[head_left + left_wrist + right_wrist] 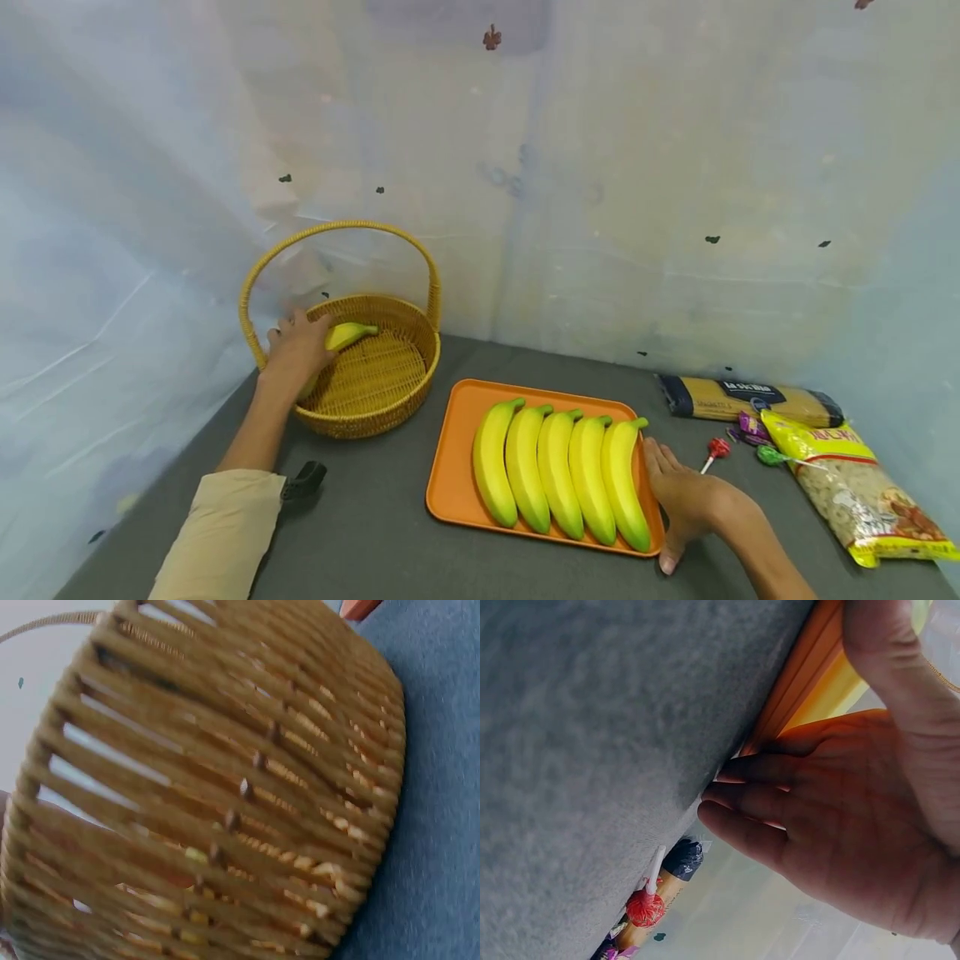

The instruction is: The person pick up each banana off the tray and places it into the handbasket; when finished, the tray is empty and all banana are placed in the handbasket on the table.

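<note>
In the head view my left hand (298,350) reaches over the left side of a round wicker basket (408,396) with a tall handle. It grips a yellow banana (348,335) lying against the basket's inner wall, covering its middle. The left wrist view is mostly filled by the basket's woven outside (247,750). An orange tray (461,433) bears several bananas (555,471) side by side, stems pointing away from me. Along the tray's right edge rests my right hand (686,496), its fingers straight; the right wrist view shows its palm (840,795) beside the tray's rim (799,679).
Right of my right hand lie a red lollipop (717,448), a green lollipop (771,455) and purple-wrapped sweets (752,427). Beyond them are a spaghetti pack (723,400) and a yellow-and-clear food bag (855,492). A pale sheet (585,183) hangs behind the grey table (367,517).
</note>
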`<state>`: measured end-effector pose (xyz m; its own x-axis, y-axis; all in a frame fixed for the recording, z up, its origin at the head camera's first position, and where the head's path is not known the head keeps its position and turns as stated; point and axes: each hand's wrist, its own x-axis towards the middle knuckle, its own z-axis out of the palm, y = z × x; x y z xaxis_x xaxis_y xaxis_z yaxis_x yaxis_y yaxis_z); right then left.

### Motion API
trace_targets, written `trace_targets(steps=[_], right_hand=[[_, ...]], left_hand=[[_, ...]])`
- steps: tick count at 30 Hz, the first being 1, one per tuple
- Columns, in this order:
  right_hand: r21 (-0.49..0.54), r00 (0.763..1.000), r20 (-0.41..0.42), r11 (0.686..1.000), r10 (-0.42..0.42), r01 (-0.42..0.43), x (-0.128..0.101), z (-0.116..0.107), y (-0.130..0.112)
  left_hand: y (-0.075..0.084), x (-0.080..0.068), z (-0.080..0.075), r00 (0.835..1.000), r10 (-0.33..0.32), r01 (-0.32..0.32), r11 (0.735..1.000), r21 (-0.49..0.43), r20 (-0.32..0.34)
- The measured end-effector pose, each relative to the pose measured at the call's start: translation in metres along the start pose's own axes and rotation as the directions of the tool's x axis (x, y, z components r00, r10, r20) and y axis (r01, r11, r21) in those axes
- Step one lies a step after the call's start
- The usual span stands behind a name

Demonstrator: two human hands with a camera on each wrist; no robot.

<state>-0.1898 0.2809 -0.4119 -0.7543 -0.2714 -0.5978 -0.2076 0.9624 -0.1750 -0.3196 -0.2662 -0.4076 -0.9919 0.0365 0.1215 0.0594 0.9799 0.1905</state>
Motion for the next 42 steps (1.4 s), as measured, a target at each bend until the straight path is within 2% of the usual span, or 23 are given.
trace_targets(steps=[4, 10, 14, 18, 21, 23, 28, 31, 36, 42], right_hand=[[0.003, 1.0, 0.006, 1.0, 0.002, -0.002, 0.0, -0.002, -0.001], [0.012, 1.0, 0.016, 1.0, 0.006, -0.007, -0.001, -0.004, 0.001], [0.02, 1.0, 0.02, 1.0, 0.008, -0.008, -0.001, -0.004, 0.002], [0.027, 1.0, 0.019, 1.0, 0.013, -0.014, -0.001, -0.003, 0.003], [0.026, 1.0, 0.018, 1.0, 0.009, -0.01, -0.001, -0.001, 0.002], [0.026, 1.0, 0.019, 1.0, 0.01, -0.01, -0.001, 0.0, 0.001], [0.029, 1.0, 0.023, 0.999, 0.02, -0.021, 0.0, 0.0, 0.0], [0.035, 0.999, 0.019, 0.999, 0.027, -0.028, 0.0, 0.0, 0.0], [0.051, 1.0, 0.015, 0.998, 0.022, -0.023, 0.0, 0.001, 0.0], [0.036, 1.0, 0.003, 0.999, 0.023, -0.023, 0.0, -0.002, 0.0]], left_hand=[[0.007, -0.002, -0.004, 1.0, -0.005, 0.005, 1.0, 0.003, -0.009], [0.023, -0.006, -0.02, 0.994, 0.018, -0.018, 1.0, -0.003, -0.111], [0.039, -0.01, -0.035, 0.996, 0.041, -0.045, 0.998, -0.043, -0.081], [0.059, -0.014, -0.049, 0.993, 0.111, -0.114, 0.991, -0.071, -0.042], [0.074, -0.022, -0.056, 0.982, 0.188, -0.191, 0.975, -0.114, -0.036], [0.087, -0.028, -0.059, 0.969, 0.244, -0.248, 0.955, -0.161, -0.045], [0.117, -0.04, -0.055, 0.931, 0.359, -0.363, 0.905, -0.221, -0.061], [0.134, -0.046, -0.048, 0.911, 0.411, -0.408, 0.882, -0.237, -0.039], [0.157, -0.053, -0.028, 0.888, 0.458, -0.43, 0.859, -0.278, 0.041], [0.181, -0.058, 0.002, 0.852, 0.493, -0.435, 0.853, -0.288, 0.175]])
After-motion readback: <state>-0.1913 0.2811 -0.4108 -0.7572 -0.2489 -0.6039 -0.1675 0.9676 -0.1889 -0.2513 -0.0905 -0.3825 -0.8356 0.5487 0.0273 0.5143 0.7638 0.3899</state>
